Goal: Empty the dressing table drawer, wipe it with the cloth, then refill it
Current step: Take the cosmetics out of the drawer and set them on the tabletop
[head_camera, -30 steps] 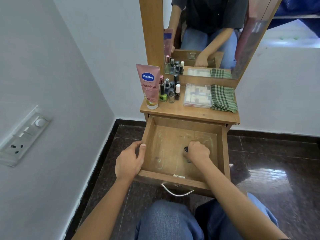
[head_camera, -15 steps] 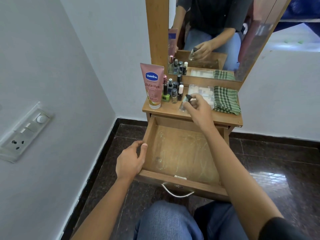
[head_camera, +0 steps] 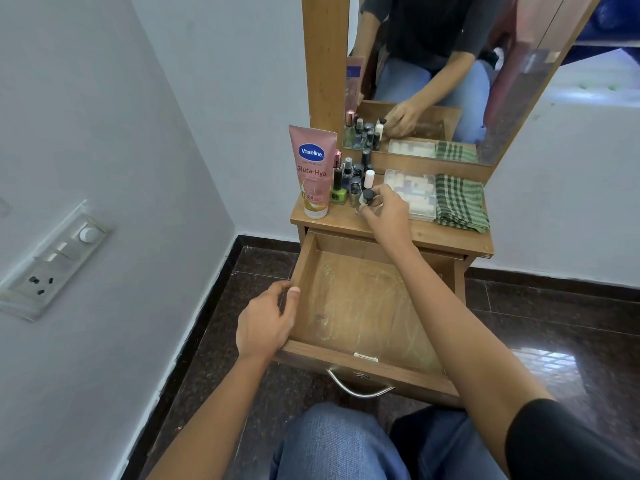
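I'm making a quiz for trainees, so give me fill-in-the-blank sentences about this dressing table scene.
The left hand holds the open drawer's ____ wall.
The right hand pinches a small ____ on the tabletop.
The pink tube stands upright on its ____.
Missing words: left, bottle, cap.

Home dressing corner, small wooden dressing table (head_camera: 325, 64) with tall mirror (head_camera: 519, 81), lotion tube (head_camera: 313, 171) and nail polish bottles (head_camera: 349, 185) on the tabletop (head_camera: 446, 239), white painted walls (head_camera: 225, 81), wall switch panel (head_camera: 52, 261), dark polished floor tiles (head_camera: 554, 323)

The dressing table top (head_camera: 450, 239) holds tube (head_camera: 313, 171), bottles (head_camera: 349, 183), box (head_camera: 417, 195), cloth (head_camera: 459, 202).
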{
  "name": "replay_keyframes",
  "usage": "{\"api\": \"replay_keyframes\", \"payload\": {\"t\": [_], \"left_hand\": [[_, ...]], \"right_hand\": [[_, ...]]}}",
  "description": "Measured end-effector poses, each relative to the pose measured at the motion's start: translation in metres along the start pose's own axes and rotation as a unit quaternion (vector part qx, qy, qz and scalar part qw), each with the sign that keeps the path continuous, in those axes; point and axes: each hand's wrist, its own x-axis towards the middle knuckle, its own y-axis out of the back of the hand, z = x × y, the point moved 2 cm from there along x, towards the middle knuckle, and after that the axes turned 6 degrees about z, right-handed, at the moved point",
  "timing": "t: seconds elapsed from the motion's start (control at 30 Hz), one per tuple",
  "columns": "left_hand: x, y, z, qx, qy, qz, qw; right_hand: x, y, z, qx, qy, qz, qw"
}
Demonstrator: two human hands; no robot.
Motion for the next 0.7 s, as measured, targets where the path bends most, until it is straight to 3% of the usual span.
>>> {"api": "replay_keyframes", "payload": {"t": [0.37,0.7], "left_hand": [[0.0002,0.0001,0.0002,0.006,0.0,0.001,1.0],[0.0007,0.0006,0.0017,0.009,0.003,-0.008,1.0]], "right_hand": [[0.0054,-0.0065,0.0009,-0.086,-0.021,0.001,0.996],[0.0025,-0.0053,0.0009,-0.078,-0.032,-0.003,0.996]]}}
